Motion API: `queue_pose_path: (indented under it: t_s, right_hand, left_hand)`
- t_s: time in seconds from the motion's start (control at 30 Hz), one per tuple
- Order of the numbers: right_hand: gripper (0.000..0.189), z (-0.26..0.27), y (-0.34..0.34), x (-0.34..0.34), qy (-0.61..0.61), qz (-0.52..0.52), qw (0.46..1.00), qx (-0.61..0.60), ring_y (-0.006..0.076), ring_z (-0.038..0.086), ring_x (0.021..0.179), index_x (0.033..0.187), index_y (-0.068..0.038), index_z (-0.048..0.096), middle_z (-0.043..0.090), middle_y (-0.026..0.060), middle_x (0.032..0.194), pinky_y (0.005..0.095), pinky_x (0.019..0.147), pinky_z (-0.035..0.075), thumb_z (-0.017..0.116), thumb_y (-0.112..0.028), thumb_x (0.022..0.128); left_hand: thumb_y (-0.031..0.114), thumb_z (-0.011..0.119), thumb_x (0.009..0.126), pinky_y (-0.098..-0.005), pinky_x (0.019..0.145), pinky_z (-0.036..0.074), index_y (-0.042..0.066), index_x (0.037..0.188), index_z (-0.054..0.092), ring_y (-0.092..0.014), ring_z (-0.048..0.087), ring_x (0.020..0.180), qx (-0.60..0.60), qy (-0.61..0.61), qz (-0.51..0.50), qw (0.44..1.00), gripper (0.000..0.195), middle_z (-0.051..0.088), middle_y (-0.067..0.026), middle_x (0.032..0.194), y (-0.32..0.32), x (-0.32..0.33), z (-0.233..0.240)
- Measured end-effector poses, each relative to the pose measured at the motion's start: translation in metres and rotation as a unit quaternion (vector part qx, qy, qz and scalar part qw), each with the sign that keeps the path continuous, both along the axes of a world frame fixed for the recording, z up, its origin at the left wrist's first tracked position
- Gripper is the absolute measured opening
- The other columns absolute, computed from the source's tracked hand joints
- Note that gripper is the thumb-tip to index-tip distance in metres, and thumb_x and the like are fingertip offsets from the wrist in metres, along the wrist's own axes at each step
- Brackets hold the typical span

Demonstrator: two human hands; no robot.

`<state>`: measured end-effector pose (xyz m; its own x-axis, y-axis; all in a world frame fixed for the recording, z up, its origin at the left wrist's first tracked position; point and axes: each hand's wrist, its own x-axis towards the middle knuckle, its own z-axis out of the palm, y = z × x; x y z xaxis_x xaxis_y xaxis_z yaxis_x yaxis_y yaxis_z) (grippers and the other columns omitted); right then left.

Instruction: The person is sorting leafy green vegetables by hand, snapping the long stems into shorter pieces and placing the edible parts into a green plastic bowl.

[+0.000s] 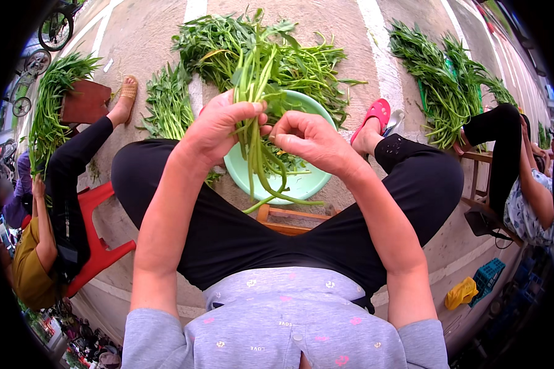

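Note:
A bunch of leafy green stems, apparently water spinach (255,78), stands upright in my left hand (210,127), gripped between thumb and fingers. Its lower stems hang and curl over a pale green plastic basin (311,185) between my knees. My right hand (311,140) is beside the bunch, thumb and forefinger drawn together close to a leaf; whether they pinch anything is hidden. Loose leaves and stem pieces (286,161) lie in the basin. Beyond the basin, a large heap of the same greens (212,46) spreads on the pavement. A smaller pile (168,104) lies left of it.
A wooden stool (291,227) shows under me. At left, a seated person holds long greens (51,101) near a red plastic stool (92,221). More greens (424,74) lie at right before another seated person. A yellow bag (460,293) rests against a blue crate (487,279).

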<state>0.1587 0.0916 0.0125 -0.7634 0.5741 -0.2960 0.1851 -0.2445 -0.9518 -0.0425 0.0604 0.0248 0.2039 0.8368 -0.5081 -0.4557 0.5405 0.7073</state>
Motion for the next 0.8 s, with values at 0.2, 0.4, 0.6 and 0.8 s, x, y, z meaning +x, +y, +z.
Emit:
queue_pose_path:
  t_s: [0.2, 0.4, 0.6, 0.8]
  right_hand:
    - [0.020, -0.005, 0.000, 0.018, -0.221, 0.094, 0.872, 0.427, 0.0282, 0.055, 0.090, 0.093, -0.010, 0.057, 0.055, 0.0088, 0.091, 0.0389, 0.073, 0.043, 0.060, -0.010, 0.073]
    - [0.019, -0.004, -0.004, 0.016, -0.244, 0.065, 0.851, 0.460, 0.0298, 0.053, 0.094, 0.095, -0.010, 0.056, 0.054, 0.0094, 0.094, 0.0410, 0.077, 0.042, 0.060, -0.014, 0.077]
    - [0.018, -0.003, -0.002, 0.013, -0.230, 0.072, 0.870, 0.431, 0.0313, 0.052, 0.094, 0.095, -0.007, 0.055, 0.053, 0.0118, 0.096, 0.0422, 0.079, 0.043, 0.060, -0.014, 0.079]
    - [0.019, -0.003, -0.002, 0.013, -0.206, 0.064, 0.885, 0.412, 0.0312, 0.053, 0.095, 0.096, -0.005, 0.053, 0.053, 0.0118, 0.098, 0.0394, 0.081, 0.044, 0.060, -0.011, 0.080]
  left_hand:
    - [0.008, 0.061, 0.082, -0.0281, 0.071, 0.051, 0.002, 0.105, 0.051, -0.011, 0.058, 0.075, 0.058, 0.058, 0.009, 0.997, 0.026, 0.056, -0.0025, 0.088, 0.001, -0.010, 0.018]
    - [0.012, 0.060, 0.082, -0.0275, 0.072, 0.049, 0.000, 0.107, 0.051, -0.012, 0.057, 0.074, 0.108, 0.081, 0.016, 0.991, 0.028, 0.058, -0.0026, 0.080, 0.009, -0.018, 0.028]
    - [0.008, 0.056, 0.084, -0.0275, 0.072, 0.053, -0.004, 0.109, 0.049, -0.011, 0.059, 0.076, 0.180, 0.106, 0.041, 0.977, 0.029, 0.060, -0.0110, 0.100, 0.034, -0.053, 0.037]
    - [0.018, 0.057, 0.087, -0.0197, 0.067, 0.047, -0.009, 0.112, 0.053, -0.008, 0.056, 0.071, 0.306, 0.304, 0.015, 0.902, 0.036, 0.058, -0.0051, 0.083, 0.081, -0.110, 0.089]
